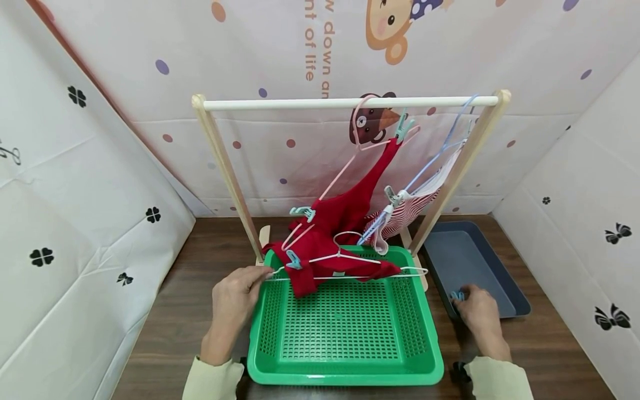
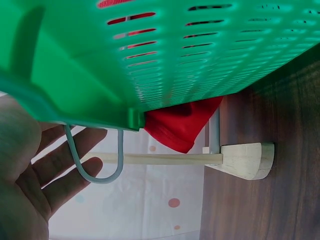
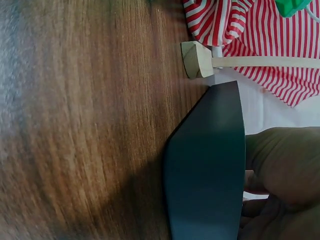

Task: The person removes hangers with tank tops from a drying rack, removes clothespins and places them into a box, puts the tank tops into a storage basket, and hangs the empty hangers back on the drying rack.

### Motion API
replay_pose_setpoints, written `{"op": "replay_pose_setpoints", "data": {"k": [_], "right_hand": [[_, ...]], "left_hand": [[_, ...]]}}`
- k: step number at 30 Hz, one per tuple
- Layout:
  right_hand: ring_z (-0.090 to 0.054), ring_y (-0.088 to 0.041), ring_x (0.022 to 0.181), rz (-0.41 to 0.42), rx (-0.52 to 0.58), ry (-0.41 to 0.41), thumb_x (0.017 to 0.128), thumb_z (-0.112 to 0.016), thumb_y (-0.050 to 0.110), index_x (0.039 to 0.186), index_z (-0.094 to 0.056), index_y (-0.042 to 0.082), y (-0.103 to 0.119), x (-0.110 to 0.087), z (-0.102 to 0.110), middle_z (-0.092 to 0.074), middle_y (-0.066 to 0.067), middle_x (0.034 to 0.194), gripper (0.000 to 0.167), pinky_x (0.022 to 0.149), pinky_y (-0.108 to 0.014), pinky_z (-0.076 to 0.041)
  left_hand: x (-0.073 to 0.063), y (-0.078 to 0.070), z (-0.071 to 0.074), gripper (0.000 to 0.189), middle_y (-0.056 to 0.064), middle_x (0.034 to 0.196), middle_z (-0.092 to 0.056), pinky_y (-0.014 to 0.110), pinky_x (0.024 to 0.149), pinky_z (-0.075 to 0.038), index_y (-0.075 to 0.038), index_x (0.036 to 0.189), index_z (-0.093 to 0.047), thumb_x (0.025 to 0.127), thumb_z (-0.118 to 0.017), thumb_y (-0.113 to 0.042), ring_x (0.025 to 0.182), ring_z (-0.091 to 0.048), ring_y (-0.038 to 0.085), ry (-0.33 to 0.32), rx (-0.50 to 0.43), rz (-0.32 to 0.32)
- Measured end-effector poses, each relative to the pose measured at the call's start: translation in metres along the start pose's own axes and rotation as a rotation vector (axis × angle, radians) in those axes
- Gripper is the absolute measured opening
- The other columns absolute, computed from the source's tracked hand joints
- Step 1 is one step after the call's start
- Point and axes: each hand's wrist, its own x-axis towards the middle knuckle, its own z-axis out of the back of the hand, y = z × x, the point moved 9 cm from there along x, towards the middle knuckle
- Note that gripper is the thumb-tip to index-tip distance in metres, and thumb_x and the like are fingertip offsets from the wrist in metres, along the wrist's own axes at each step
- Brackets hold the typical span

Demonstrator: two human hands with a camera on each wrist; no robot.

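Note:
My left hand pinches the end of a white hanger at the green basket's left rim; the left wrist view shows fingers behind its looped end. The hanger lies over a red garment, with a blue clothespin clipped near its left end. Inside the grey tray's near end, my right hand holds a blue clothespin in its fingertips. The tray wall hides those fingertips in the right wrist view. The green basket stands between the hands.
Behind the basket rises a wooden rack with a white rail. A pink hanger with red cloth and green clothespins, and a blue hanger with a striped garment, hang from it. The grey tray lies at the right.

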Motion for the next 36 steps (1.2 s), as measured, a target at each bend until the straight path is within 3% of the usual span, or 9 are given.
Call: {"op": "replay_pose_setpoints", "data": {"k": [19,36], "right_hand": [[-0.058,-0.056,0.100,-0.021,0.019,-0.003,0.097,-0.072,0.006,0.125,-0.057,-0.022,-0.0031,-0.0026,-0.0037,-0.059,-0.037,0.104,0.043,0.084,-0.063,-0.053],[-0.058,-0.051,0.100,-0.031,0.039,-0.060,0.098,-0.071,0.006,0.124,-0.057,-0.022,-0.0007,-0.0045,-0.0054,-0.060,-0.033,0.103,0.040,0.085,-0.061,-0.052]], "left_hand": [[0.0004,0.0006,-0.0010,0.019,0.006,0.090,-0.080,0.042,0.053,-0.059,-0.009,0.094,-0.086,0.077,-0.094,-0.007,0.078,-0.077,0.026,0.000,-0.005,0.001],[0.0003,-0.0021,0.0022,0.019,0.006,0.089,-0.080,0.042,0.052,-0.058,-0.010,0.095,-0.085,0.078,-0.092,-0.006,0.076,-0.076,0.026,-0.037,-0.006,-0.020]]}}
